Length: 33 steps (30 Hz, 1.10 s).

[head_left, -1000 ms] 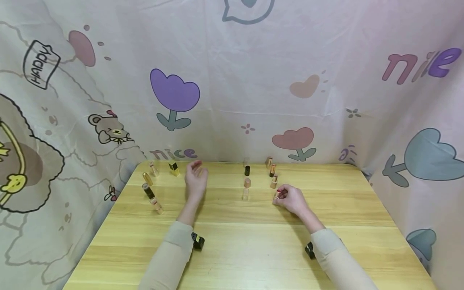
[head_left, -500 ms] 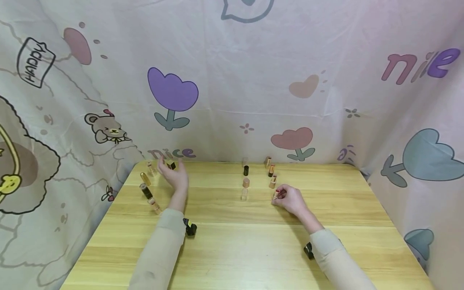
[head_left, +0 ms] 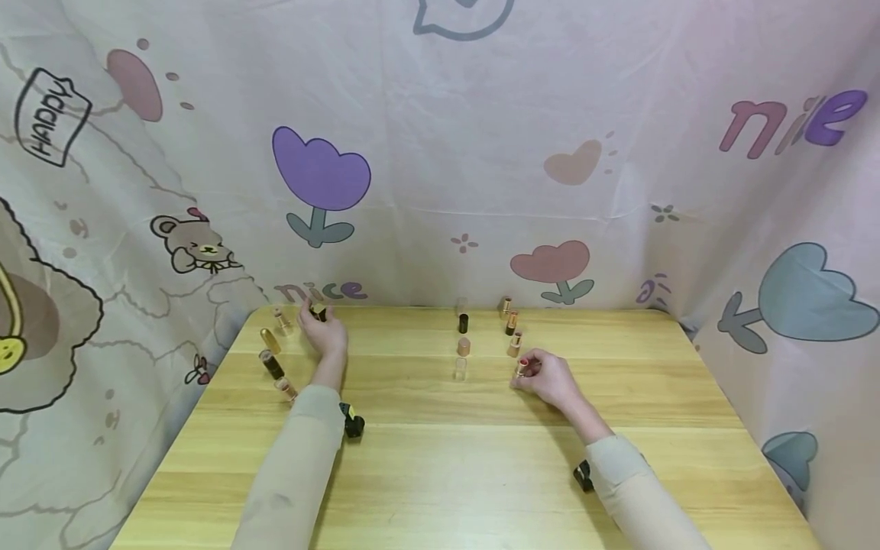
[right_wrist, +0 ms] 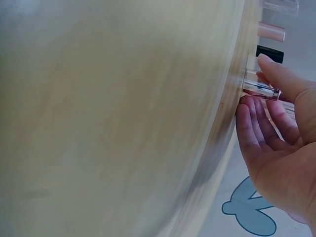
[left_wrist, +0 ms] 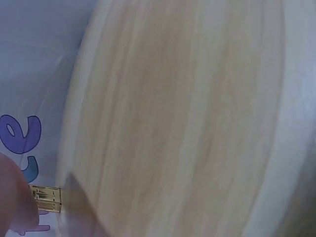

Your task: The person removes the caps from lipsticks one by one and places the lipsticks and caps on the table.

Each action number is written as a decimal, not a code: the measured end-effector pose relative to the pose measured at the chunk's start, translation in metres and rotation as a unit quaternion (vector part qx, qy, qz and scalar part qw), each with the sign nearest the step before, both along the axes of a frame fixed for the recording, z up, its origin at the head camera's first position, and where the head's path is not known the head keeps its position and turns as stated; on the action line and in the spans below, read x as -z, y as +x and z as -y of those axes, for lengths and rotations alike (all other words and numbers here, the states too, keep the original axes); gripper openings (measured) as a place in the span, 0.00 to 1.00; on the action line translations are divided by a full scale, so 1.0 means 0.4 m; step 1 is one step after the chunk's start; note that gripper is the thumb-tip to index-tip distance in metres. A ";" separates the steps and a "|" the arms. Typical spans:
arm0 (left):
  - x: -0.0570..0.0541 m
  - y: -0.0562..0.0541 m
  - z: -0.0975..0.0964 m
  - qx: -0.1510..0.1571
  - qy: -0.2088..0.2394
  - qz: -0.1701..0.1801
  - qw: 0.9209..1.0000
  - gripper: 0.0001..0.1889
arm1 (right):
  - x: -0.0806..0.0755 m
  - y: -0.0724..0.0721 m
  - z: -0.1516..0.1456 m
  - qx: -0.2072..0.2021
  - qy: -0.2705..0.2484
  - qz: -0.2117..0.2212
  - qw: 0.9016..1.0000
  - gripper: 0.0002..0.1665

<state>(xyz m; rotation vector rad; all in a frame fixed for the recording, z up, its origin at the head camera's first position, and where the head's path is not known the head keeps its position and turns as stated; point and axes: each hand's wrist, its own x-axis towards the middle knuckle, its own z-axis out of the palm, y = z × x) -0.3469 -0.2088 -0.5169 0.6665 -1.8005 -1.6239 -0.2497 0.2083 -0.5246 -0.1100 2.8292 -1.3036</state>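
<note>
At the table's back left, my left hand (head_left: 325, 334) has its thumb and fingers around a black-and-gold lipstick (head_left: 319, 314). In the left wrist view its gold base (left_wrist: 48, 198) shows beside my thumb, and the rest is hidden. My right hand (head_left: 550, 378) pinches an uncapped red lipstick (head_left: 522, 367) with a shiny case, standing on the table right of centre; the right wrist view shows this case (right_wrist: 260, 89) between thumb and fingers. Behind it stand three more uncapped lipsticks (head_left: 515, 344) in a row.
Left of that row is a line of caps: a clear cap (head_left: 460, 370), a beige cap (head_left: 464, 347), a black cap (head_left: 464, 324) and another clear one. Several closed lipsticks stand at left, including a gold one (head_left: 270, 341) and a dark one (head_left: 271, 364). A printed curtain (head_left: 426, 153) hangs behind.
My left hand has moved left to the black-and-gold lipstick, and its thumb and fingers have drawn together around it. The right hand stays at the red lipstick. The head view has shifted slightly.
</note>
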 end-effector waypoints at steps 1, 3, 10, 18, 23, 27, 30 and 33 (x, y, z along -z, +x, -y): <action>0.003 -0.001 0.002 -0.001 0.001 -0.001 1.000 0.27 | -0.001 0.001 0.001 0.001 -0.004 0.001 1.000 0.26; 0.009 -0.003 0.005 -0.003 0.004 -0.001 1.000 0.26 | -0.004 0.003 0.003 0.006 -0.013 0.004 1.000 0.28; 0.022 -0.003 0.016 0.007 0.037 -0.018 0.999 0.23 | -0.019 0.015 0.016 0.021 -0.039 -0.017 0.999 0.37; 0.031 -0.002 0.024 0.017 0.033 -0.014 0.999 0.22 | -0.040 0.021 0.037 0.034 -0.055 -0.079 0.995 0.40; 0.028 0.004 0.025 0.013 0.033 -0.016 0.999 0.20 | -0.051 0.019 0.051 0.040 -0.053 -0.105 0.992 0.41; 0.022 0.010 0.020 0.011 0.040 -0.021 0.999 0.20 | -0.061 0.016 0.062 0.038 -0.048 -0.124 0.990 0.41; 0.018 0.016 0.013 0.009 0.053 -0.029 0.998 0.20 | -0.068 0.015 0.072 0.037 -0.051 -0.135 0.989 0.41; 0.010 0.022 0.004 0.007 0.068 -0.038 0.997 0.20 | -0.075 0.012 0.082 0.037 -0.060 -0.136 0.988 0.42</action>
